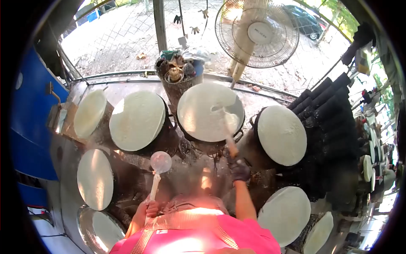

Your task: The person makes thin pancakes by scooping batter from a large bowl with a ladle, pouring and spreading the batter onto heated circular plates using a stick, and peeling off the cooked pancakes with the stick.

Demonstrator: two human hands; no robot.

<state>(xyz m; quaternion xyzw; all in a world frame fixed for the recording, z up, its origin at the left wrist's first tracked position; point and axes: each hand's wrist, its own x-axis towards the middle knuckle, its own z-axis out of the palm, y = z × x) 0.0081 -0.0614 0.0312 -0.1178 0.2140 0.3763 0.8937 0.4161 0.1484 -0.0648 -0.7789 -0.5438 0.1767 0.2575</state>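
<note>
My left hand (151,207), bare, is closed around the handle of a ladle (161,162), whose round bowl points up and away from me. My right hand (240,169), in a dark glove, grips a wooden-handled tool (232,148). Motion smears the tool's far end, so its exact kind cannot be made out. It reaches over the large round pan with a white surface (203,118) straight ahead. A darker, uneven patch shows in that white surface near the tool's end.
More white-topped round pans surround me, including one at left (137,122), one at right (281,135) and one near my right side (285,216). A standing fan (257,34) and a bin (179,86) stand beyond. Dark stacked pieces (325,127) line the right.
</note>
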